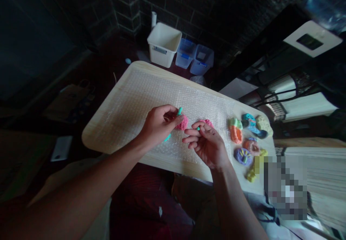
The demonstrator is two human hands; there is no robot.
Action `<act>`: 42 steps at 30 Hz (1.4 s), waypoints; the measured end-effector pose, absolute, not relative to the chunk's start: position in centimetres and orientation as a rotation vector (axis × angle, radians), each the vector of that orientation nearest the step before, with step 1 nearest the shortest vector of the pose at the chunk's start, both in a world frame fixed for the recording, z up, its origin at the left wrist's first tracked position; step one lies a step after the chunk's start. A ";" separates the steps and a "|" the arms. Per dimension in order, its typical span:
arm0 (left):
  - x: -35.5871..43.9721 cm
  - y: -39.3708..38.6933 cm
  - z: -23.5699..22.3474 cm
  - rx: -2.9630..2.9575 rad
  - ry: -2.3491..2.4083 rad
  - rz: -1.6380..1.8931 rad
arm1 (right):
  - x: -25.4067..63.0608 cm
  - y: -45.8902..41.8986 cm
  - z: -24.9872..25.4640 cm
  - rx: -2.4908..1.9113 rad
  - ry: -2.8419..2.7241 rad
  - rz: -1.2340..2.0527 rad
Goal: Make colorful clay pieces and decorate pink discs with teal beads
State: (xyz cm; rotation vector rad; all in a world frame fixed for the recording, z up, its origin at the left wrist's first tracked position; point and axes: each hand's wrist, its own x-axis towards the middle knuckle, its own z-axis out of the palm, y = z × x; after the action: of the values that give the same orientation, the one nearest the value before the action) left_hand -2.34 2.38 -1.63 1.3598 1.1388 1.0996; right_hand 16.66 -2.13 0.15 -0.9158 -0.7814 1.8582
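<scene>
My left hand (161, 121) is closed on a pink clay lump (183, 122), its surface bumpy. A short green clay stick (180, 110) juts up beside the thumb and fingertips. My right hand (209, 142) pinches a small green clay bit (198, 128) between thumb and forefinger, its other fingers loosely curled. Partly hidden behind that hand is another pink clay lump (207, 122). Below my left hand, a green clay strip (168, 137) lies on the bubble wrap (140, 99), which covers much of the wooden table (127, 160).
Several coloured clay shapes stand at the table's right end, among them an orange-and-green one (236, 134), a purple disc (242, 156) and a blue one (250, 122). Beyond the far edge are a white bin (164, 45) and two clear bluish boxes (185, 53).
</scene>
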 end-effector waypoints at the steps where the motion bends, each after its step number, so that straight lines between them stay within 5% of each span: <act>1: -2.3 2.4 -1.7 1.360 1.142 1.097 | 16.7 -2.1 0.1 -0.927 -0.771 1.847; 12: -2.2 2.4 -1.9 1.308 1.096 1.131 | 16.3 -2.2 -0.4 -0.877 -0.839 1.641; 31: -2.2 2.2 -1.5 1.259 1.008 1.086 | 16.3 -2.2 -0.3 -0.871 -0.750 1.755; 42: -2.1 2.0 -0.9 1.014 0.781 0.973 | 17.0 -1.6 -0.9 -0.995 -0.932 1.355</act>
State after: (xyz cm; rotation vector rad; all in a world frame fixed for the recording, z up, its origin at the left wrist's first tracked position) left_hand -2.07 2.02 -0.86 1.0138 0.7815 0.9732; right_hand 17.02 -1.64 -0.90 -0.9952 -0.9317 1.3553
